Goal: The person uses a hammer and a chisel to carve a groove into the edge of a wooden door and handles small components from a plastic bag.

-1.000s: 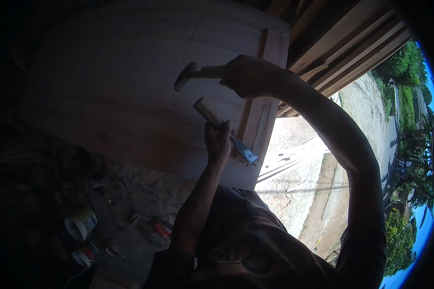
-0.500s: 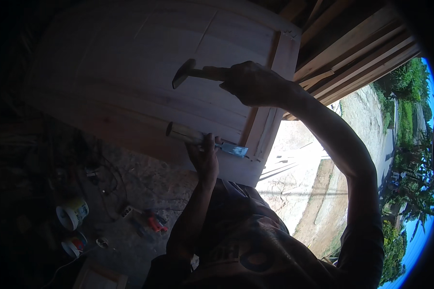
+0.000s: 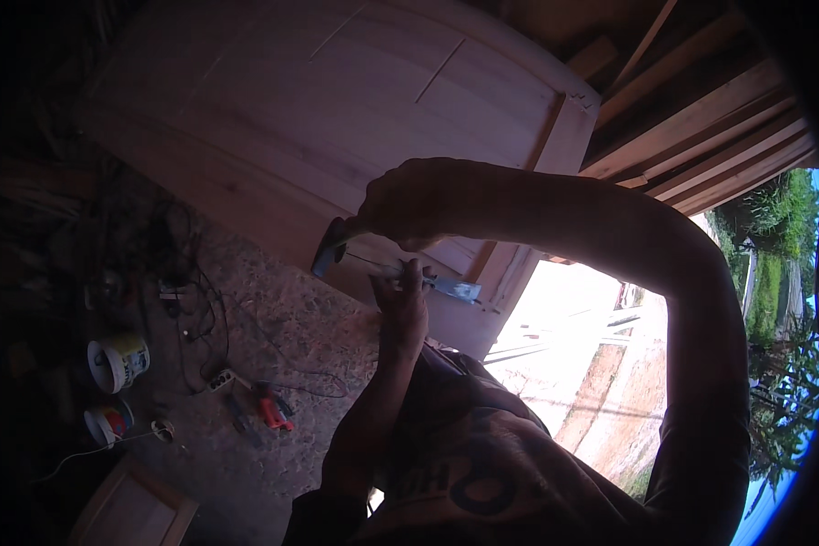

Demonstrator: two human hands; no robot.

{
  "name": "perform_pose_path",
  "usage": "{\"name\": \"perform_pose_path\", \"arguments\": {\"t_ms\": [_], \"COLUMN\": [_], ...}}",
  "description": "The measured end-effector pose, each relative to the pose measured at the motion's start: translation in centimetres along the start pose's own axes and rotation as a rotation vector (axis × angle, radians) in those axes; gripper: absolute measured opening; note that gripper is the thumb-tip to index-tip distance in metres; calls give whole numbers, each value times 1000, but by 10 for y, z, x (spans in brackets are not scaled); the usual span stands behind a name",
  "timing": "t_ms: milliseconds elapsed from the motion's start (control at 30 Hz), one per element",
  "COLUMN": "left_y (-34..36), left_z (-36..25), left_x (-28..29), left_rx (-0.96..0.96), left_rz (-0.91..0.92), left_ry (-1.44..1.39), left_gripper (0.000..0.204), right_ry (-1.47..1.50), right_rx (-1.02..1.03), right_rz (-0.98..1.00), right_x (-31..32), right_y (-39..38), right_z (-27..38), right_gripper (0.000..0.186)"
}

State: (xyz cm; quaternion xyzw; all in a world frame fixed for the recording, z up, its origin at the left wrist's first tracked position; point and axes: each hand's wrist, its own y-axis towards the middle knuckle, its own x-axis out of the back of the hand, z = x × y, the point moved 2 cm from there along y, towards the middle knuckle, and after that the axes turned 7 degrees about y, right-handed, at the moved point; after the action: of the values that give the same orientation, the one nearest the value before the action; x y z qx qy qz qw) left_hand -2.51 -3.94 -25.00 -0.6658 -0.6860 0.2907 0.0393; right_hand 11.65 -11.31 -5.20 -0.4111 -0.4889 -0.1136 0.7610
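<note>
A broad chisel lies low over the near right corner of a panelled wooden door, its blade toward the door's end rail. My left hand is closed round the chisel's handle. In my right hand is a hammer, gripped by its short handle, its dark head beside the butt of the chisel. Whether the hammer touches the butt cannot be told. My right forearm crosses above the door and hides part of it. Small cuts show in the rail near the blade tip.
Stacked planks stand beyond the door at the right. On the floor at the left are a white bucket, a smaller tub, a red power tool, a power strip and loose cords. A smaller framed panel is at lower left.
My right hand has brought the hammer down and toward me, from above the door to the chisel's butt. My left hand keeps its hold on the chisel. The whole view has shifted somewhat.
</note>
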Motion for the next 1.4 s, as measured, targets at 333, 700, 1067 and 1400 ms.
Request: {"name": "perform_pose_path", "arguments": {"t_ms": [333,700,1067,1400], "left_y": [66,105,77,25], "left_z": [-8,-1,43,86], "left_x": [-33,-135,-210,-233], "left_rx": [-20,123,219,241], "left_rz": [369,956,1418,1746], "left_ry": [160,481,748,937], "left_gripper": [34,29,37,31], "right_ry": [44,377,616,887], "right_rx": [-214,-746,-1034,-1472], "right_rz": [-43,-182,-441,-913], "right_x": [5,-69,-169,-270], "right_y": [-24,-152,-283,-358], "right_z": [-68,-151,-128,-30], "right_gripper": [47,44,43,47]}}
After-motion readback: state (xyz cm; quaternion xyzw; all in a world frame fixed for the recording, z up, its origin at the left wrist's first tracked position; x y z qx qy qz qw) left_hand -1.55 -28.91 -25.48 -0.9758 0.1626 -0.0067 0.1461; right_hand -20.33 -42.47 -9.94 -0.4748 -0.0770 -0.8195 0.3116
